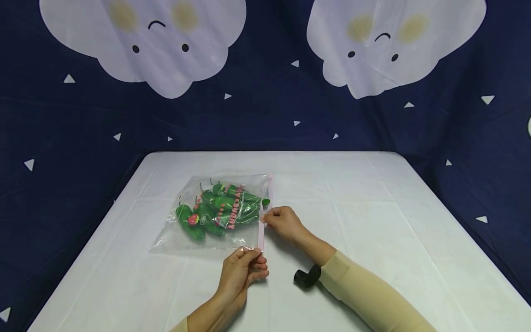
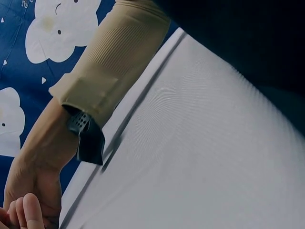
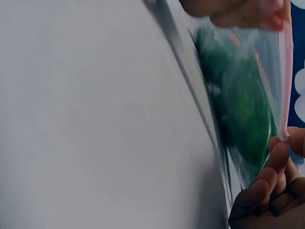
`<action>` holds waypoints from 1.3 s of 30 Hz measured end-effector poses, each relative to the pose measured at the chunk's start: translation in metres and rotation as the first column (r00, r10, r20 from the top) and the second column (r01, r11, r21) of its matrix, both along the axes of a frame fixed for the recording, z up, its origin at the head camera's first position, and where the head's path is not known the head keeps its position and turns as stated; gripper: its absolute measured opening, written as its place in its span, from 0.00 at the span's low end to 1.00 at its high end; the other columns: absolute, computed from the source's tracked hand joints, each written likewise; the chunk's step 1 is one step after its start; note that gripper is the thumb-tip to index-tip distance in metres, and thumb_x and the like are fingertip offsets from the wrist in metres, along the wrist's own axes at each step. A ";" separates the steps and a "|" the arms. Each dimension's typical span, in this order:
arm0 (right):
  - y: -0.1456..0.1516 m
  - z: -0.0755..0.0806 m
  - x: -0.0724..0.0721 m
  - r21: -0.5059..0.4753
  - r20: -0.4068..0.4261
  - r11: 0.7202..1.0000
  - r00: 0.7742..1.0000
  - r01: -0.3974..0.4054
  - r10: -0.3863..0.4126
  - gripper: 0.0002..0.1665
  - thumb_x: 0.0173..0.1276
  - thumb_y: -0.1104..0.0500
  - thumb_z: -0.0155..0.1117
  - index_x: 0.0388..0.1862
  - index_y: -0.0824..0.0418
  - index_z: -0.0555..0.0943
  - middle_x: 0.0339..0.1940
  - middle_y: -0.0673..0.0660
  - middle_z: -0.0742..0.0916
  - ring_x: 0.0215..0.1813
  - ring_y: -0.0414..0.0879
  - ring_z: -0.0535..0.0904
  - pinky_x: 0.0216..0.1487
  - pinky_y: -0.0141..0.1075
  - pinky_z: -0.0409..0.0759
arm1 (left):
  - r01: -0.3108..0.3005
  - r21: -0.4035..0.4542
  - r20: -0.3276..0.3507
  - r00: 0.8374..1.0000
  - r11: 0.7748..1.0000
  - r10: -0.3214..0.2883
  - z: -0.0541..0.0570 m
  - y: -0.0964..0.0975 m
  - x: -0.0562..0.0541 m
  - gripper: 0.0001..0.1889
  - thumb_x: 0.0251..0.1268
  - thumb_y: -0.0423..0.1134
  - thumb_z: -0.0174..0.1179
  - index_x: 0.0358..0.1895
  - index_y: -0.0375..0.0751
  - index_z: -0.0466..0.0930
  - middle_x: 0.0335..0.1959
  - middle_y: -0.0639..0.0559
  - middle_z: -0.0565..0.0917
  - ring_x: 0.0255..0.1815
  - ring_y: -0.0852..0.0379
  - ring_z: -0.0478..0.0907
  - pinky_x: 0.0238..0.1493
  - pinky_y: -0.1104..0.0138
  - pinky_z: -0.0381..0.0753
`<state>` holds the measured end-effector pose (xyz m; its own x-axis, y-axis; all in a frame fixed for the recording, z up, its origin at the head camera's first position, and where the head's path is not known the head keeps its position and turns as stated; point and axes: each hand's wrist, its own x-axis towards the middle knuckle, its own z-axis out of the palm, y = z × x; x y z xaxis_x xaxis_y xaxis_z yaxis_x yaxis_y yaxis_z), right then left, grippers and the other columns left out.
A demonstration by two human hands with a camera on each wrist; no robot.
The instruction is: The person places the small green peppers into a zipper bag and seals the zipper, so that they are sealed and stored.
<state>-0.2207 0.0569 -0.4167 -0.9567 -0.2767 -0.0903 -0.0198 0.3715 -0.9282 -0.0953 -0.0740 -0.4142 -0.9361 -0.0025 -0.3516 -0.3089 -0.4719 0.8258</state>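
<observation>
A clear zip bag (image 1: 170, 237) with pink lettering, a strawberry print and a pink zip strip (image 1: 261, 237) along its right edge lies on the table. Inside it are several green chili peppers (image 1: 191, 227). My left hand (image 1: 244, 269) pinches the near end of the zip edge between thumb and forefinger, its other fingers loosely bent. About midway along that edge, my right hand (image 1: 286, 224) pinches the strip. The right wrist view gives a close look at the pink zip (image 3: 287, 71), gripped by the right hand's fingertips (image 3: 279, 155).
A white cloth covers the table (image 1: 352, 221). Behind it hangs a dark blue curtain (image 1: 265, 110) with clouds and triangles. A black wrist camera (image 1: 307, 277) sits at the cuff of the right sleeve (image 1: 365, 295).
</observation>
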 end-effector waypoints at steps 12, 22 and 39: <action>-0.001 0.000 -0.029 -0.004 0.032 0.997 0.996 0.078 -0.078 0.13 0.61 0.59 0.62 0.18 0.63 0.79 0.12 0.47 0.75 0.16 0.37 0.61 0.15 0.27 0.57 | 0.005 -0.022 0.008 1.000 1.000 -0.005 0.001 0.000 0.001 0.05 0.61 0.33 0.57 0.27 0.41 0.76 0.19 0.55 0.80 0.21 0.62 0.79 0.25 0.71 0.86; -0.002 0.001 -0.063 0.013 0.069 0.992 0.989 0.127 -0.128 0.13 0.63 0.57 0.62 0.20 0.62 0.79 0.14 0.47 0.76 0.18 0.37 0.65 0.16 0.26 0.60 | 0.017 -0.025 0.013 1.000 1.000 -0.016 0.002 0.000 0.005 0.06 0.61 0.33 0.57 0.26 0.41 0.75 0.19 0.55 0.80 0.19 0.61 0.79 0.26 0.70 0.87; -0.008 0.008 -0.111 0.083 0.108 0.983 0.979 0.164 -0.172 0.15 0.67 0.54 0.60 0.31 0.66 0.80 0.19 0.48 0.78 0.22 0.38 0.67 0.19 0.26 0.64 | 0.012 -0.002 0.032 0.999 1.000 -0.012 0.003 0.004 0.007 0.05 0.61 0.34 0.57 0.27 0.41 0.75 0.19 0.55 0.80 0.19 0.62 0.78 0.26 0.69 0.87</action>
<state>-0.3322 0.0487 -0.4090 -0.9712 -0.1014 -0.2157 0.1531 0.4278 -0.8908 -0.0884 -0.0699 -0.4115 -0.9246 0.0077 -0.3810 -0.3404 -0.4661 0.8167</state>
